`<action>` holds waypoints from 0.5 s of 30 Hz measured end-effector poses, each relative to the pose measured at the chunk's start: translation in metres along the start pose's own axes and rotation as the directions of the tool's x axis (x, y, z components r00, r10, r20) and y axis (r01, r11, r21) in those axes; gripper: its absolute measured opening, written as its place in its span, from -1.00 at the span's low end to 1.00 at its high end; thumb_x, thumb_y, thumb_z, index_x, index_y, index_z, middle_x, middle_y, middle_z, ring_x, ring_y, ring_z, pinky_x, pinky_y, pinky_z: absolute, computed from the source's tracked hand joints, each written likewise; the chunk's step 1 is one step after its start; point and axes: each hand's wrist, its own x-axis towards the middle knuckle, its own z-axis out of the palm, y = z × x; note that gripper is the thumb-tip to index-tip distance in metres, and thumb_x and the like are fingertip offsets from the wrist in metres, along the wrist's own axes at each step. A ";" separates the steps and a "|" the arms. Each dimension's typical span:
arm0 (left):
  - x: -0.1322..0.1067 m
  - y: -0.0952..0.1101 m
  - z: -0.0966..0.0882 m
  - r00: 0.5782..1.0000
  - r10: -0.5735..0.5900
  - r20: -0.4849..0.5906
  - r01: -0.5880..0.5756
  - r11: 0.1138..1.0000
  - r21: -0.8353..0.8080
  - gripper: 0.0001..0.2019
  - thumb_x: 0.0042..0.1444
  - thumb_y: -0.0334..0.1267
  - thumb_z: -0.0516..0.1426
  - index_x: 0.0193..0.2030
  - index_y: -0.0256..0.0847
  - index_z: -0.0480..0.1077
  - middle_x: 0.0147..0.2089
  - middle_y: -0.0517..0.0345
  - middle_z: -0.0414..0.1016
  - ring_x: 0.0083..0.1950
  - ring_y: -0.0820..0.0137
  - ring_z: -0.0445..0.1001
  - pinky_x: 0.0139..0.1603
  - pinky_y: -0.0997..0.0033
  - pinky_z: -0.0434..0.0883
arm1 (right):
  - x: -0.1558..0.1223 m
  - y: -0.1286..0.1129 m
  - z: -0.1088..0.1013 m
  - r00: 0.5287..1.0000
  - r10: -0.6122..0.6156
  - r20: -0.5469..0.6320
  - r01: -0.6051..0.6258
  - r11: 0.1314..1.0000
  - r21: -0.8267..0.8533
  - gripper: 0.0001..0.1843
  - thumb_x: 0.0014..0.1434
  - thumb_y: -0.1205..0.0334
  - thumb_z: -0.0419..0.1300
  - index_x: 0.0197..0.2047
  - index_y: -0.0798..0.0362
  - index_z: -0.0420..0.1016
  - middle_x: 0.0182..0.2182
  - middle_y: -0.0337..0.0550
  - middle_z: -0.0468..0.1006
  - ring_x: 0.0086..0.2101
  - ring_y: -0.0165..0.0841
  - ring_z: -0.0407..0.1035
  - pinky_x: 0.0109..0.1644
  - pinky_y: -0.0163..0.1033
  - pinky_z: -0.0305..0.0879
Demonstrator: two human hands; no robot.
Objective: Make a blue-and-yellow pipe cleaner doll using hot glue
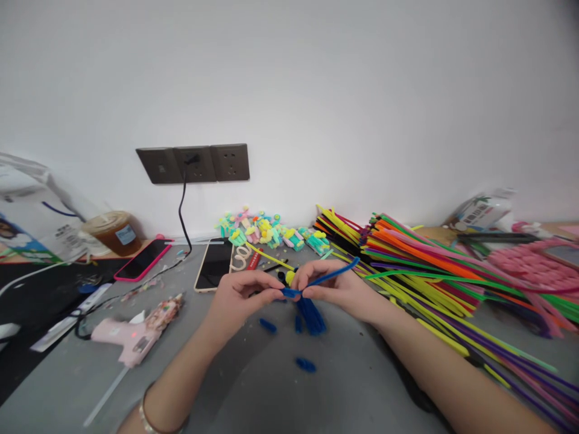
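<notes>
Both hands' fingers [269, 295] [319, 293] pinch a blue pipe cleaner [335, 274] while a cup [107, 219] (brown drink [108, 241] inside) stands leftward.

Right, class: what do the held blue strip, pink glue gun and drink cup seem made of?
Blue strip: matte, soft-edged, likely fuzzy chenille; core hidden. Glue gun: smooth, pink, probably moulded plastic. Drink cup: glossy, probably clear plastic; brown liquid shows through.

blue pipe cleaner [333, 273] | fuzzy, thin | bent | free end slanting up rightward | held mid-air

Slim, pale left-arm bangle [143, 417]
</notes>
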 end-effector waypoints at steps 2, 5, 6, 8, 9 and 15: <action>0.000 0.000 0.000 1.000 0.009 0.012 -0.009 1.000 0.012 -0.94 -0.10 -0.31 0.34 -0.44 -0.23 0.62 -0.43 0.09 0.65 -0.38 0.37 0.56 -0.29 0.44 0.51 | -0.001 0.000 -0.001 0.999 0.012 0.042 -0.013 1.000 0.007 -0.79 0.10 0.14 0.39 -0.33 0.11 0.56 -0.36 -0.14 0.59 -0.32 -0.35 0.49 -0.21 -0.29 0.42; -0.001 0.001 -0.001 0.999 0.012 0.034 -0.013 0.999 0.034 -0.94 -0.08 -0.30 0.34 -0.44 -0.22 0.62 -0.44 0.10 0.64 -0.39 0.38 0.55 -0.30 0.45 0.49 | -0.002 -0.002 -0.001 0.995 0.048 0.082 -0.050 0.998 0.030 -0.80 0.12 0.14 0.37 -0.30 0.10 0.54 -0.37 -0.15 0.59 -0.33 -0.37 0.50 -0.23 -0.30 0.42; -0.001 0.001 -0.001 0.999 0.011 0.042 -0.013 0.999 0.038 -0.94 -0.08 -0.29 0.34 -0.44 -0.22 0.62 -0.44 0.10 0.64 -0.39 0.37 0.55 -0.30 0.44 0.48 | -0.002 -0.003 -0.001 0.995 0.055 0.088 -0.059 0.998 0.037 -0.79 0.12 0.12 0.37 -0.30 0.10 0.54 -0.38 -0.15 0.59 -0.34 -0.37 0.50 -0.23 -0.29 0.42; -0.001 0.001 -0.002 0.998 0.010 0.055 -0.012 0.999 0.040 -0.93 -0.07 -0.28 0.34 -0.43 -0.22 0.62 -0.43 0.09 0.64 -0.38 0.37 0.55 -0.30 0.43 0.48 | -0.003 -0.004 -0.001 0.994 0.061 0.093 -0.066 0.997 0.044 -0.76 0.11 0.09 0.37 -0.31 0.10 0.53 -0.38 -0.15 0.58 -0.35 -0.36 0.50 -0.24 -0.28 0.43; -0.001 0.001 -0.002 0.998 0.008 0.061 -0.010 0.999 0.040 -0.92 -0.07 -0.28 0.34 -0.43 -0.23 0.62 -0.43 0.08 0.65 -0.38 0.36 0.55 -0.30 0.43 0.48 | -0.003 -0.004 -0.001 0.994 0.061 0.096 -0.066 0.997 0.045 -0.74 0.11 0.08 0.37 -0.31 0.10 0.52 -0.39 -0.15 0.58 -0.35 -0.35 0.50 -0.24 -0.28 0.44; -0.002 0.001 -0.002 0.996 -0.002 0.087 -0.001 0.999 0.032 -0.95 -0.05 -0.31 0.32 -0.43 -0.22 0.62 -0.42 0.10 0.65 -0.37 0.38 0.54 -0.29 0.47 0.46 | -0.003 -0.003 -0.001 0.992 0.049 0.120 -0.055 0.997 0.051 -0.74 0.13 0.08 0.35 -0.30 0.11 0.50 -0.40 -0.16 0.54 -0.36 -0.38 0.48 -0.24 -0.30 0.42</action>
